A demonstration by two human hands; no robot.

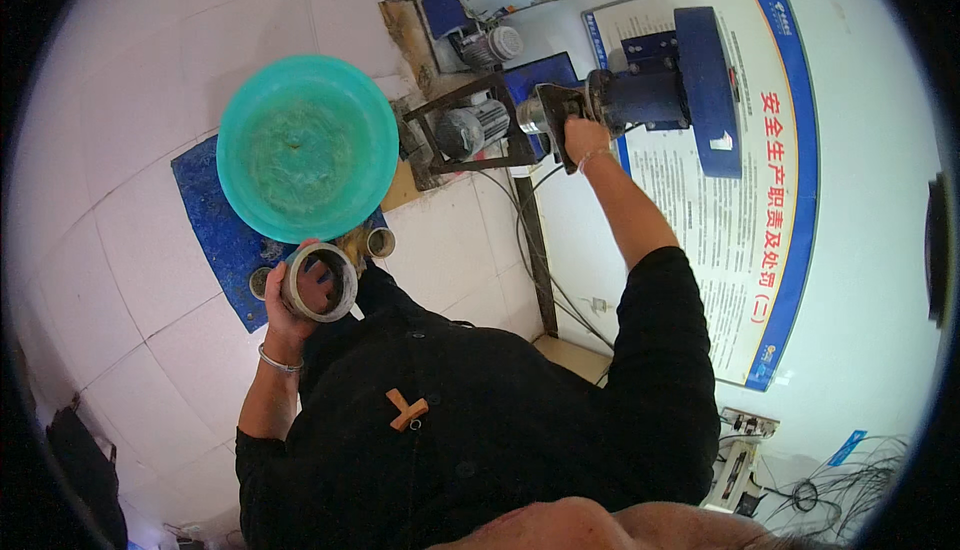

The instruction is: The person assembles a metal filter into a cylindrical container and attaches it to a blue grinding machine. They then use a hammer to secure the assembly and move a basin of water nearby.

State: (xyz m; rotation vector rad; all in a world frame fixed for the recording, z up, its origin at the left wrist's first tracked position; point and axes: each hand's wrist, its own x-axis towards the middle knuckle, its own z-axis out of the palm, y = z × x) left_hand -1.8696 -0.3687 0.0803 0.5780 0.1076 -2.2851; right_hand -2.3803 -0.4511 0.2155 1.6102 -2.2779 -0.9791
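- Left hand [290,318]: closed around the metal ring [346,297], thumb side at its outer wall. Fingers show through the bore, which suggests support from beneath, leaving the upper mouth unobstructed.
- Ring location: in front of the torso, left of centre, just beside the near rim of the green basin [229,150]. Contact between the two cannot be confirmed.
- Right hand [588,140]: at the dark metal plate [556,115] on the near-left end of the blue machine [645,100], far right. Fingers appear bent at its edge; I cannot tell whether they grip or merely rest. The extended arm probably gives reach while the left hand carries the ring.
- Basin: overlaps the blue board [200,190], likely keeping it within left-hand reach.
- Smaller ring [380,242] and round piece [259,283]: near the basin, right and left of the held ring, presumably for easy access.
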